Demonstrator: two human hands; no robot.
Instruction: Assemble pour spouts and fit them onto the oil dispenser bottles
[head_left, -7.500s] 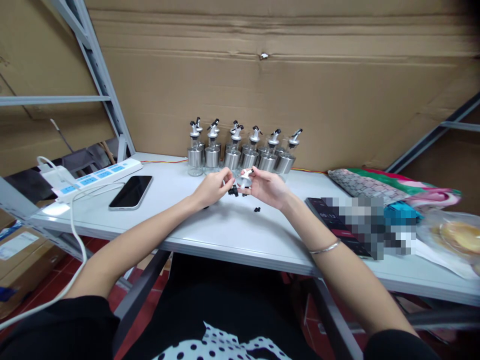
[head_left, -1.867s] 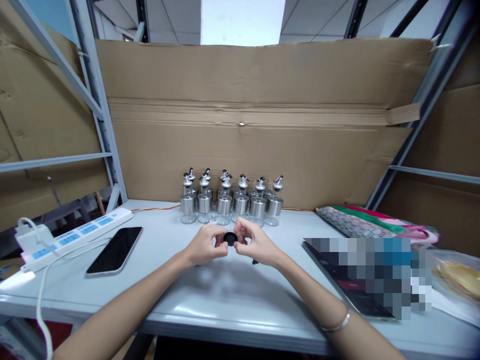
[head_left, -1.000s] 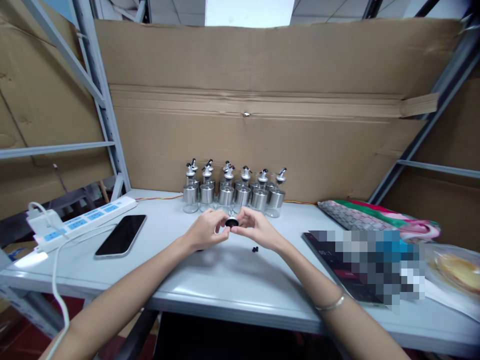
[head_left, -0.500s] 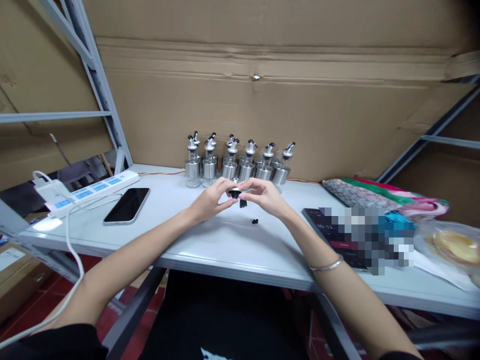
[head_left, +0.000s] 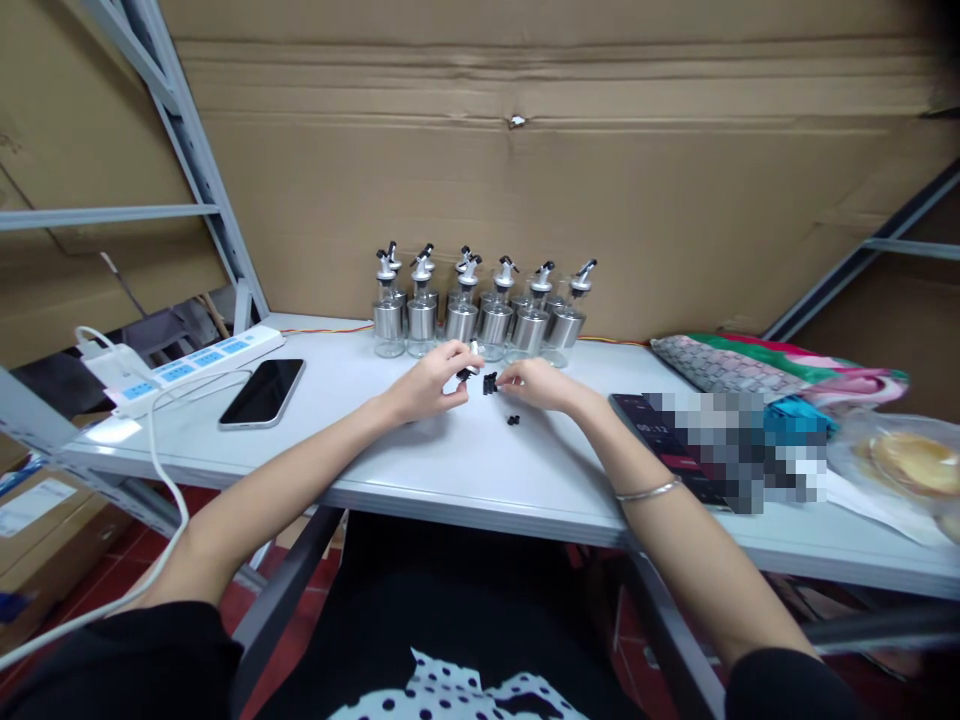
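Even, fairly bright indoor light from above; soft glare on the white table (head_left: 465, 470); faint shadows beneath both forearms; wide-angle bending at the edges; corners darken; a pixelated patch sits right of centre.

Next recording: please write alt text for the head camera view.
At a white table, the left hand pinches a small black and white spout part while the right hand reaches small black plastic pieces. Behind stand steel-banded glass dispenser bottles; a black smartphone lies left.

One phone (head_left: 262, 392), one power strip (head_left: 196, 357), two hands.
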